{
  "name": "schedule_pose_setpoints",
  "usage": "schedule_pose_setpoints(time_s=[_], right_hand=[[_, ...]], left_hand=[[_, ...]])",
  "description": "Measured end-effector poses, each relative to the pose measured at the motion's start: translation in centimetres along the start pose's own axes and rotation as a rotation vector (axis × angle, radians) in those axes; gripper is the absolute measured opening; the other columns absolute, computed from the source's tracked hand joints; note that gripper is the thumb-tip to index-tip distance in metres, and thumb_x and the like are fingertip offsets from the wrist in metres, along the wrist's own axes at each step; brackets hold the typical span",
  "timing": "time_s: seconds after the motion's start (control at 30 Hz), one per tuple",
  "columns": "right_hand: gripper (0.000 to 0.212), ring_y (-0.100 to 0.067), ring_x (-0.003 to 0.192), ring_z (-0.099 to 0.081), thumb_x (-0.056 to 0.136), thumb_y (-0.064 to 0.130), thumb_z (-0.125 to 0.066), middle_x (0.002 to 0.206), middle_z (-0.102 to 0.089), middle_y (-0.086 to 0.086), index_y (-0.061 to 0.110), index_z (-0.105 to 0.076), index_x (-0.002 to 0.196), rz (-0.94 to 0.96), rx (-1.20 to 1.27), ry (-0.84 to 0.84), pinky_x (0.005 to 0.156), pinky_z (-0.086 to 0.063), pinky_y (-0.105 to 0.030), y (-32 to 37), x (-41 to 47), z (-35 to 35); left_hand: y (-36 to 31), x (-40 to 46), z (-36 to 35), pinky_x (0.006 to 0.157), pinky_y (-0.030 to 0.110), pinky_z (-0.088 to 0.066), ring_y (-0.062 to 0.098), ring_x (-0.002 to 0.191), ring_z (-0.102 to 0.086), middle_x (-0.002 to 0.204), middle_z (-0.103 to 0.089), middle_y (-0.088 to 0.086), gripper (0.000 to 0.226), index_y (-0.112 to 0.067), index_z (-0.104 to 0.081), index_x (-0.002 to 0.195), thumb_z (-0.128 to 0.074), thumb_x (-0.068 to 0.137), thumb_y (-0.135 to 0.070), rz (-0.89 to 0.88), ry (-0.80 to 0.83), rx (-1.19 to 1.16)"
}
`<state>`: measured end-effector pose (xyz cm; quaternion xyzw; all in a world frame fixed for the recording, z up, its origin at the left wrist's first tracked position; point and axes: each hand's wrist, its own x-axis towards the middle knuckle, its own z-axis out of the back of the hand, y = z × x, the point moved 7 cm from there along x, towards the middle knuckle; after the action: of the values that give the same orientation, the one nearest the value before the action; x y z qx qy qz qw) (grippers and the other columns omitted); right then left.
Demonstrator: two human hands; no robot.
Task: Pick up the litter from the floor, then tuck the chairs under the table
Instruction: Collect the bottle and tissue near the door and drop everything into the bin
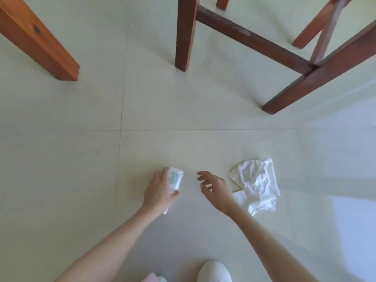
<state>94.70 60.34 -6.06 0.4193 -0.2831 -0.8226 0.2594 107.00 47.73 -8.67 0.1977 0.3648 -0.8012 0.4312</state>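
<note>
My left hand (160, 190) grips a small clear plastic wrapper (175, 179) with pale green print, just above the pale tiled floor. To its right, my right hand (215, 187) hovers with fingers spread and nothing in it. A crumpled white paper tissue (257, 186) lies on the floor right beside my right hand, partly hidden behind the wrist. A dark brown chair (252, 37) stands at the upper right, showing only its legs and rungs. A lighter orange wooden table leg (38, 40) is at the upper left.
My white shoe (214, 270) shows at the bottom edge, with a bit of pink beside it. Bright light falls across the floor on the right. Open floor tile stretches between the hands and the furniture legs.
</note>
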Motion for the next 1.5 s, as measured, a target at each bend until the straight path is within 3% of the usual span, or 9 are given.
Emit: schedule_pose_setpoints(time_s=[0.1,0.3,0.47,0.6,0.8,0.97,1.1,1.3,1.5], right_hand=[[0.051,-0.019,0.121,-0.046,0.081,0.011,-0.058,0.128,-0.055,-0.002,0.016,-0.048,0.13,-0.054,-0.193,-0.121,0.099,-0.041,-0.032,-2.2,-1.6,3.9],[0.121,-0.043,0.136,0.025,0.069,0.038,-0.077,0.151,0.03,-0.007,0.041,0.021,0.14,-0.334,-0.738,0.025,0.108,-0.011,-0.065,-8.8,-3.2,7.5],[0.125,-0.045,0.138,0.003,0.059,0.043,-0.082,0.153,0.014,-0.01,0.045,0.013,0.141,-0.418,-0.69,0.005,0.098,-0.039,-0.055,-11.7,-2.8,7.1],[0.097,-0.034,0.11,-0.045,0.064,0.015,-0.079,0.132,-0.036,-0.011,0.04,-0.017,0.134,-0.303,-0.786,-0.174,0.057,-0.053,-0.035,-10.9,-3.1,6.9],[0.006,-0.032,0.078,-0.054,0.088,0.011,-0.046,0.088,-0.055,-0.009,0.009,-0.049,0.093,-0.273,-0.17,-0.3,0.058,-0.035,-0.032,-10.4,-2.6,6.9],[0.016,-0.023,0.088,-0.053,0.091,0.015,-0.039,0.105,-0.057,-0.01,0.007,-0.05,0.099,-0.437,0.504,-0.369,0.074,-0.041,-0.031,-5.5,-2.6,9.4],[0.036,-0.022,0.066,-0.058,0.085,0.005,-0.035,0.081,-0.059,-0.003,0.018,-0.052,0.114,-0.383,0.906,-0.427,0.058,-0.046,-0.029,2.6,-8.0,13.8],[0.026,-0.019,0.066,-0.06,0.09,0.017,-0.039,0.079,-0.06,-0.007,0.02,-0.064,0.093,-0.319,1.357,-0.479,0.064,-0.048,-0.032,15.0,-19.5,22.7],[0.036,-0.016,0.098,-0.066,0.089,0.039,-0.035,0.112,-0.068,-0.001,0.035,-0.063,0.112,-0.374,1.348,-0.454,0.075,-0.054,-0.033,26.4,-32.2,29.4]], left_hand=[[-3.1,1.6,-0.7,0.06,0.029,-0.046,0.025,0.074,-0.06,0.098,-0.062,0.014,0.048,-0.008,-0.053,0.093,-0.064,0.052,-0.03,0.094,0.185,-0.211],[-7.4,2.8,-2.6,0.059,0.028,-0.047,0.026,0.081,-0.058,0.101,-0.054,0.009,0.052,-0.007,-0.039,0.107,-0.07,0.068,-0.021,0.178,0.284,-0.423],[-8.5,3.7,-4.0,0.062,0.031,-0.051,0.027,0.089,-0.067,0.107,-0.061,0.013,0.052,-0.009,-0.04,0.11,-0.072,0.072,-0.022,0.13,0.334,-0.508],[-8.6,2.9,-4.6,0.059,0.03,-0.053,0.019,0.07,-0.065,0.094,-0.062,0.004,0.051,-0.013,-0.042,0.113,-0.073,0.074,-0.021,0.148,0.403,-0.578],[-11.0,1.9,-3.9,0.062,0.029,-0.053,0.017,0.069,-0.062,0.084,-0.061,0.0,0.045,-0.019,-0.05,0.109,-0.073,0.075,-0.037,0.149,0.531,-0.698],[-15.4,-0.4,0.1,0.058,0.027,-0.049,0.013,0.061,-0.06,0.081,-0.058,-0.004,0.047,-0.028,-0.048,0.107,-0.066,0.072,-0.053,0.053,0.497,-0.838],[-19.8,-6.5,5.3,0.047,0.02,-0.045,0.013,0.048,-0.054,0.062,-0.051,-0.003,0.033,-0.018,-0.05,0.084,-0.062,0.066,-0.042,0.13,0.534,-1.069],[-30.9,-20.7,14.7,0.067,0.029,-0.051,0.01,0.062,-0.067,0.068,-0.069,-0.005,0.03,-0.022,-0.07,0.074,-0.051,0.08,-0.045,0.045,0.699,-1.176],[-38.6,-35.1,22.8,0.083,0.037,-0.053,0.024,0.102,-0.063,0.115,-0.065,0.008,0.069,-0.018,-0.063,0.117,-0.075,0.059,-0.054,0.094,0.86,-1.192]])
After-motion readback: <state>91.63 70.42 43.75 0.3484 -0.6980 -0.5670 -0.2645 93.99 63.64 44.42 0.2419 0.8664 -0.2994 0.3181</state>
